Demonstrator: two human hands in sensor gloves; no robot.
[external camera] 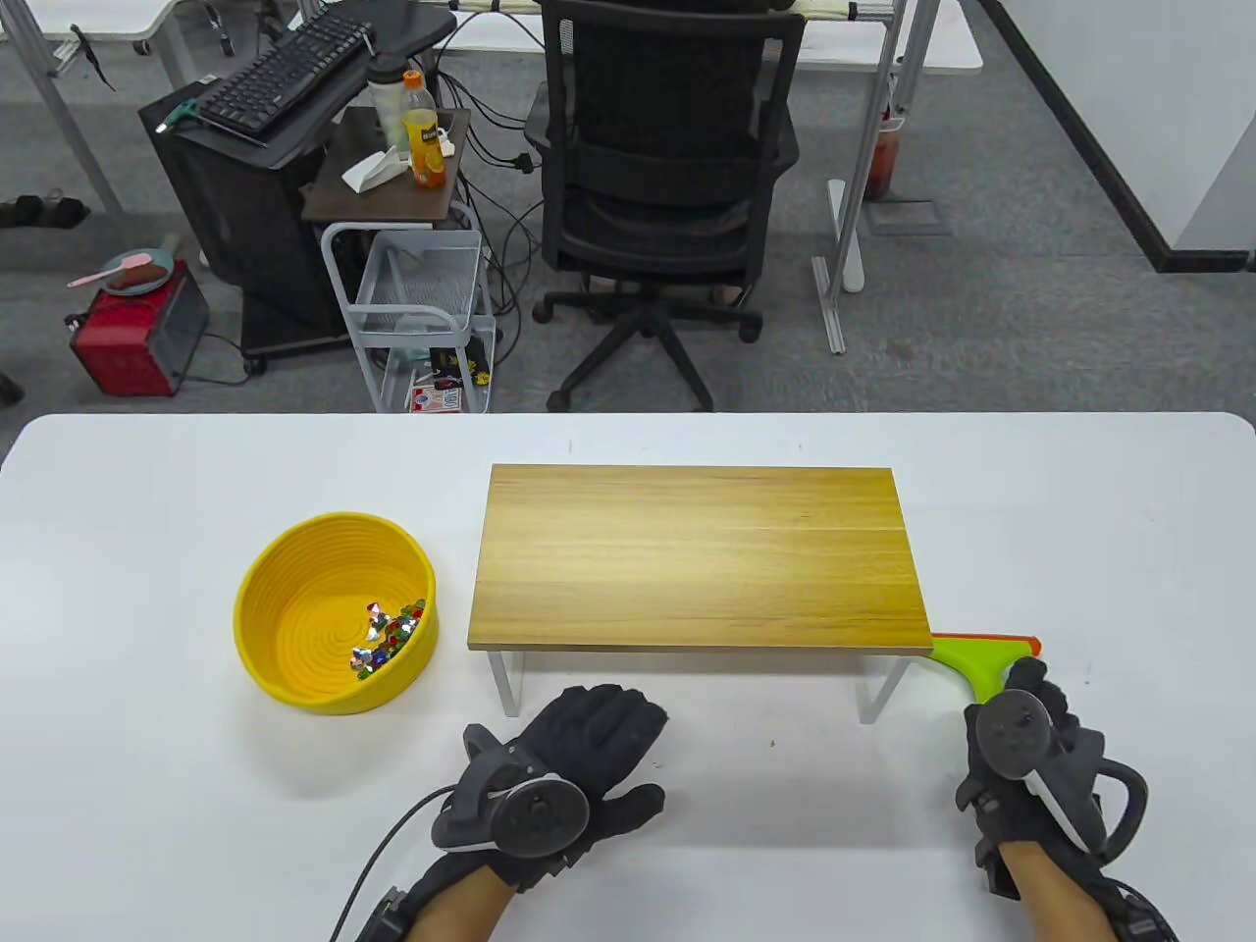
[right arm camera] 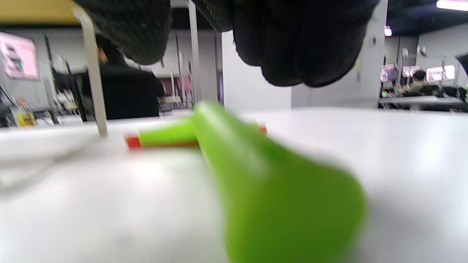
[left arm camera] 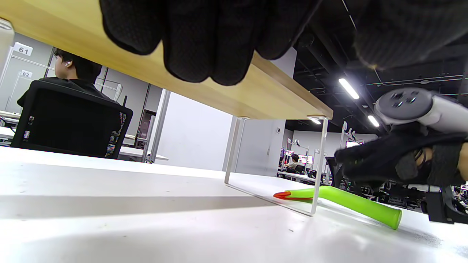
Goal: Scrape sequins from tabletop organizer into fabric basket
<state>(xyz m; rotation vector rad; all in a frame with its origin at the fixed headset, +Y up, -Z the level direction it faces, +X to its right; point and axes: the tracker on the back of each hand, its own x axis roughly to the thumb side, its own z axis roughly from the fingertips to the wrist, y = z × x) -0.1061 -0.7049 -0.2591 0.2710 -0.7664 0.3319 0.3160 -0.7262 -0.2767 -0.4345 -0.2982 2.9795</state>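
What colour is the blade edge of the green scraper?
Orange-red: the scraper has a green handle with an orange-red blade strip, clearest in the left wrist view.

Beyond the white table [external camera: 196, 471] lies grey carpet floor [external camera: 1030, 324]. A black mesh office chair [external camera: 667, 167] stands at the far centre, with cables trailing beside it. To its left, a white wire cart [external camera: 417, 314] sits below a small brown stand [external camera: 388, 186] carrying an orange drink bottle [external camera: 423, 132]. Further left are a black keyboard [external camera: 285, 74] and a red appliance [external camera: 137, 329]. In the left wrist view, ceiling strip lights [left arm camera: 349, 88] glow, and a seated person [left arm camera: 73, 69] faces away.
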